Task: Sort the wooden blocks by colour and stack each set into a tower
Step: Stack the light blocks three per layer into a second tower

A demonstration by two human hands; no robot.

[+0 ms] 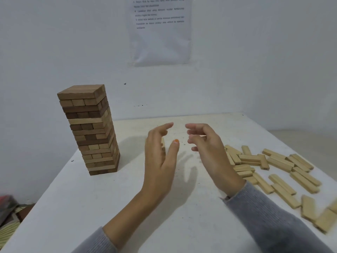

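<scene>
A tall tower point(92, 130) of dark and mid-brown blocks, with some paler ones mixed in, stands at the table's left rear. Several light wooden blocks point(279, 168) lie scattered flat on the right side of the table. My left hand point(160, 157) and my right hand point(206, 145) hover above the table's middle, palms facing each other a short gap apart. The left fingers are straight; the right fingers curl loosely around nothing. A sliver of light wood point(162, 145) shows behind my left palm; whether the hand touches it I cannot tell.
The white table point(127, 207) meets a white wall at the back, where a printed sheet point(160, 30) hangs. Its left edge drops to the floor, where a dark object point(7, 207) lies. More light blocks point(321, 216) sit near the table's right front edge.
</scene>
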